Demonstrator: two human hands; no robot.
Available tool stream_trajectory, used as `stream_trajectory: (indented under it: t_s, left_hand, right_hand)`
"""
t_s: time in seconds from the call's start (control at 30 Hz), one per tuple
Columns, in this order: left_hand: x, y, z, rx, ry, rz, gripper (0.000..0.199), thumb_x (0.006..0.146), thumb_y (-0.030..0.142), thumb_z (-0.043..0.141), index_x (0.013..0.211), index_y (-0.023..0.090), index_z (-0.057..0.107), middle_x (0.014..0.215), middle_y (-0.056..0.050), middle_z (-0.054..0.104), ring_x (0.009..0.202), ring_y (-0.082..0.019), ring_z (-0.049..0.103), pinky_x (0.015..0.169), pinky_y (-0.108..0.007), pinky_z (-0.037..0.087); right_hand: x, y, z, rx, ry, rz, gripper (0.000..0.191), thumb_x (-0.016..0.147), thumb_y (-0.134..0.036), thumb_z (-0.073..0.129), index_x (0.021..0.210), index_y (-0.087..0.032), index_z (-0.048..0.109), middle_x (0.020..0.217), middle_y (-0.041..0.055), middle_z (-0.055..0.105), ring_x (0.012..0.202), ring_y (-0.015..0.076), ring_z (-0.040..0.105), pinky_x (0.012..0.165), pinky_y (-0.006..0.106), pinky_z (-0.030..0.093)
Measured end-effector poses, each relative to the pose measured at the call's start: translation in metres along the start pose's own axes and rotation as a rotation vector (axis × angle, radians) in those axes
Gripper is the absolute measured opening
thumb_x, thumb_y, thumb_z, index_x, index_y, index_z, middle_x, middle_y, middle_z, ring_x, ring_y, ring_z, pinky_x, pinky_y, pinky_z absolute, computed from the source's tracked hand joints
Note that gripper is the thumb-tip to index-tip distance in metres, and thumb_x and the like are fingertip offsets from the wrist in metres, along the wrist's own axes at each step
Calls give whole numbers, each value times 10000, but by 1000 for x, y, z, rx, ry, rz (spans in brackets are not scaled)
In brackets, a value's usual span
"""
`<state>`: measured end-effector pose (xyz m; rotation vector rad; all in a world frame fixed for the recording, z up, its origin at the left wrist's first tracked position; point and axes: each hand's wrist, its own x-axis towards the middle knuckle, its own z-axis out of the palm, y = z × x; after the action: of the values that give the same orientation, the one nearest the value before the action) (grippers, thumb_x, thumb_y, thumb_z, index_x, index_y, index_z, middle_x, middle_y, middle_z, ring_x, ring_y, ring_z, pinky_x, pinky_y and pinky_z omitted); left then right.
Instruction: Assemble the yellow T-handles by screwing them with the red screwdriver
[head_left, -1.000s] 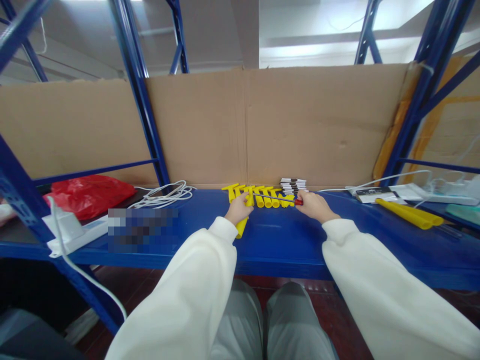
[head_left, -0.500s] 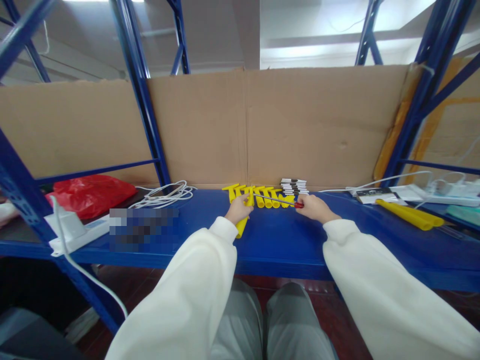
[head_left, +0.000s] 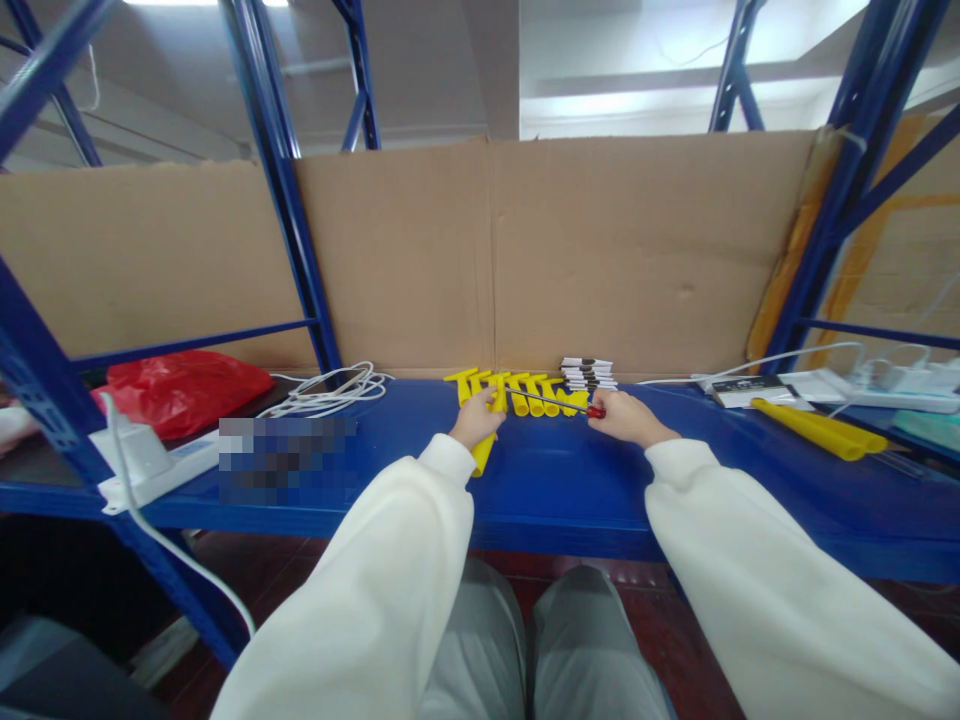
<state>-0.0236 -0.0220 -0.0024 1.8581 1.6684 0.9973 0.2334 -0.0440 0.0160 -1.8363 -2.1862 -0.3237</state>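
My left hand [head_left: 477, 417] is closed around a yellow T-shaped plastic piece with a tube-like handle [head_left: 484, 456], whose lower end sticks out below my fingers. In my right hand [head_left: 626, 416] is a screwdriver [head_left: 597, 411] with a red handle, its thin metal shaft pointing left. The shaft's tip reaches the head of the held yellow piece; the exact contact is too small to make out. Just behind my hands, several more yellow T-shaped pieces [head_left: 535, 396] lie in a row. A small stack of black-and-white packets [head_left: 589, 374] sits at the right end of that row.
The blue shelf [head_left: 570, 490] is backed by a cardboard sheet [head_left: 600, 250] between blue posts. On the left are a red plastic bag [head_left: 187, 390], coiled white cable [head_left: 337, 390] and a power strip [head_left: 187, 458]. Long yellow tapered pieces [head_left: 814, 428] lie on the right.
My right hand and the screwdriver have shifted very slightly left. My left hand and the yellow piece stay in place.
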Motion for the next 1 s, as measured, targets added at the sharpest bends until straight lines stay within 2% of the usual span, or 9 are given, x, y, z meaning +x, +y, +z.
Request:
stream_trajectory:
  t_s: [0.1, 0.23, 0.4, 0.6, 0.73, 0.83, 1.0]
  left_hand:
    - [0, -1, 0, -12, 8, -7, 674, 833, 110, 618, 1478, 262, 492, 1440, -102, 560, 558, -95, 696, 643, -223, 602]
    - [0, 0, 1, -35, 9, -30, 689, 836, 127, 625, 1491, 276, 475, 1458, -97, 548, 555, -90, 690, 566, -207, 582]
    - [-1, 1, 0, -43, -1, -22, 713, 835, 115, 612, 1509, 280, 451, 1474, -104, 532, 546, -95, 690, 536, -209, 570]
    - [-2, 1, 0, -39, 5, -19, 687, 845, 116, 617, 1497, 274, 468, 1472, -116, 527, 561, -93, 698, 561, -201, 575]
    - [-1, 1, 0, -47, 5, -48, 691, 849, 130, 625, 1502, 285, 461, 1468, -118, 530, 605, -108, 717, 582, -205, 583]
    - [0, 0, 0, -50, -4, -42, 688, 846, 130, 627, 1499, 271, 468, 1472, -123, 528, 582, -101, 704, 564, -208, 581]
    - [0, 0, 0, -62, 0, -31, 700, 833, 121, 626, 1498, 275, 472, 1476, -128, 519, 582, -120, 711, 561, -224, 587]
  right_hand:
    - [1, 1, 3, 41, 0, 6, 121, 820, -272, 596, 893, -212, 672, 835, 77, 745, 782, 217, 671, 646, 263, 408]
    - [3, 1, 5, 108, -35, 5, 155, 858, -281, 552, 848, -204, 686, 838, 82, 751, 777, 207, 675, 660, 259, 424]
    - [2, 2, 4, 51, -62, -8, 114, 807, -269, 598, 808, -196, 686, 810, 77, 738, 766, 199, 664, 642, 254, 408]
    - [2, 3, 6, 44, -36, 23, 125, 814, -275, 603, 898, -208, 667, 845, 66, 742, 760, 192, 655, 619, 249, 393]
    - [3, 3, 7, 99, -44, -13, 127, 842, -285, 562, 819, -211, 662, 840, 64, 744, 774, 189, 662, 661, 251, 417]
    - [4, 4, 6, 81, -5, -40, 99, 807, -275, 592, 760, -209, 649, 796, 64, 730, 743, 191, 646, 656, 255, 413]
    - [1, 3, 5, 46, 33, -15, 75, 781, -257, 628, 842, -220, 654, 757, 48, 716, 701, 189, 633, 605, 252, 382]
